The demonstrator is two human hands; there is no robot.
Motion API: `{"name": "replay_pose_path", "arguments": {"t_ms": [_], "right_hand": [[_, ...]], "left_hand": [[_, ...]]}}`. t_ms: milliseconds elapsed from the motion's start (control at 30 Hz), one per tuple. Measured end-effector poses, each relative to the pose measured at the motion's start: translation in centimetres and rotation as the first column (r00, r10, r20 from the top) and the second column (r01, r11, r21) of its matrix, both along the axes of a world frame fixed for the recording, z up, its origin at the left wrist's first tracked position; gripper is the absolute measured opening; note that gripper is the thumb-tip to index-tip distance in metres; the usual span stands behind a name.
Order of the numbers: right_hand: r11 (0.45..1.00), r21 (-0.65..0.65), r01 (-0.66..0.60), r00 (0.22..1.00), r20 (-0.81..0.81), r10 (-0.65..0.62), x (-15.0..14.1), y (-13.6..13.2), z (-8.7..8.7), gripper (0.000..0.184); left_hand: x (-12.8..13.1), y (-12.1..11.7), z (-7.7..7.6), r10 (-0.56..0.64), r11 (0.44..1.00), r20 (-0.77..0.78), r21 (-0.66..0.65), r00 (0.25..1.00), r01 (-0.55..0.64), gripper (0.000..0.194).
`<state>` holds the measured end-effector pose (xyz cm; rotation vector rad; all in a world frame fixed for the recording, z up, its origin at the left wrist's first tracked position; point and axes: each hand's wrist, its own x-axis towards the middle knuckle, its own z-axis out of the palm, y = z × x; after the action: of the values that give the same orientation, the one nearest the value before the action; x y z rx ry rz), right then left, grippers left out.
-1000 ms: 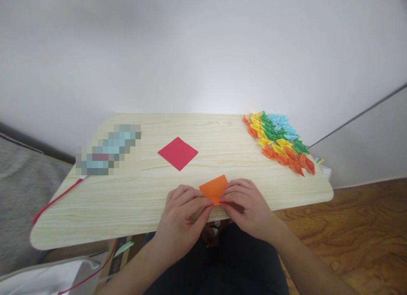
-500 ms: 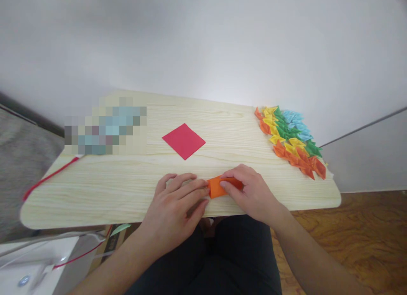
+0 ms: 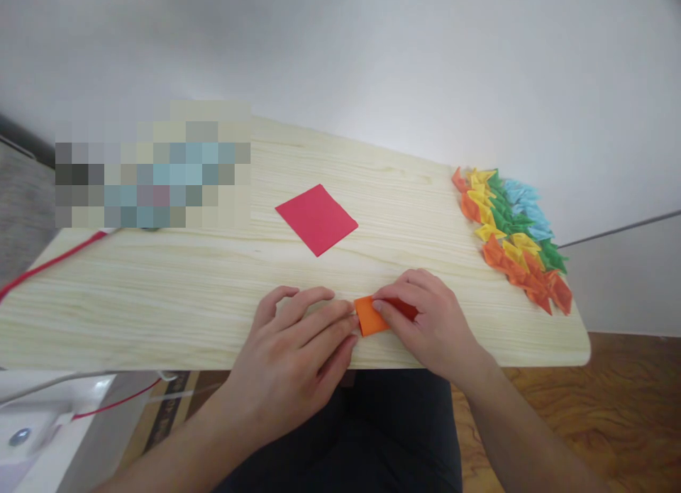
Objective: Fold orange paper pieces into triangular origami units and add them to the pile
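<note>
A folded piece of orange origami paper [image 3: 369, 321] lies at the front edge of the pale wooden table, between my two hands. My right hand [image 3: 432, 321] pinches its right part with thumb and forefinger; that part is partly hidden beneath the fingers, and a darker fold shows under them. My left hand [image 3: 303, 337] rests palm down with its fingers stretched out, the fingertips at the paper's left edge. Farther back lies a flat red square of paper [image 3: 318, 220], turned like a diamond.
Several small folded paper pieces [image 3: 511, 230] in orange, yellow, green and light blue are grouped at the right end of the table [image 3: 213, 294]. At the back left is a pixelated patch [image 3: 175, 174] with a red cord [image 3: 53, 259] beside it. A wall stands behind.
The view has shifted and tilted a little, so the table looks nearer. Both hands keep nearly the same pose around the orange paper; its folded shape looks about the same.
</note>
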<state>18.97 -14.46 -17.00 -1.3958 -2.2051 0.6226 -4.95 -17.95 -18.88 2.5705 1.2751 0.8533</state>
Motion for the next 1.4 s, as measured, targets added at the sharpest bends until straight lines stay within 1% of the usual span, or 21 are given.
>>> {"name": "replay_pose_path", "arguments": {"t_ms": [167, 267, 400, 533, 800, 1067, 1233, 1400], "right_hand": [[0.999, -0.027, -0.02, 0.999, 0.026, 0.021, 0.1, 0.2, 0.3, 0.009], [0.999, -0.036, -0.029, 0.999, 0.044, 0.031, 0.1, 0.3, 0.4, 0.008], [0.998, -0.055, -0.04, 0.998, 0.051, 0.043, 0.0, 0.4, 0.7, 0.008], [0.995, -0.101, -0.023, 0.998, 0.063, 0.029, -0.2, 0.5, 1.1, 0.009], [0.994, -0.112, -0.015, 0.997, 0.075, 0.024, -0.2, 0.3, 1.1, 0.007], [0.993, -0.12, -0.013, 0.996, 0.09, 0.024, -0.3, 0.4, 1.1, 0.008], [0.994, -0.107, -0.017, 0.995, 0.095, 0.028, -0.3, 0.4, 1.0, 0.008], [0.995, -0.103, -0.011, 0.994, 0.105, 0.022, -0.4, 0.3, 1.1, 0.007]], "left_hand": [[0.0, -0.2, 0.0, 0.015, 1.0, 0.029, -0.026, 0.999, -0.014, 0.032], [0.1, -0.2, 0.1, 0.022, 0.998, 0.058, -0.064, 0.998, -0.019, 0.037], [0.2, -0.2, 0.7, -0.026, 0.991, 0.075, -0.132, 0.997, 0.036, 0.038], [0.2, -0.1, 1.3, -0.027, 0.979, 0.097, -0.197, 0.995, 0.045, 0.036], [0.1, -0.1, 1.4, -0.029, 0.975, 0.123, -0.215, 0.992, 0.055, 0.034], [-0.1, -0.2, 1.6, -0.047, 0.971, 0.126, -0.228, 0.991, 0.075, 0.036], [-0.2, -0.2, 1.6, -0.115, 0.968, 0.07, -0.217, 0.991, 0.127, 0.042], [-0.3, -0.3, 1.6, -0.119, 0.975, 0.025, -0.187, 0.993, 0.121, 0.037]]}}
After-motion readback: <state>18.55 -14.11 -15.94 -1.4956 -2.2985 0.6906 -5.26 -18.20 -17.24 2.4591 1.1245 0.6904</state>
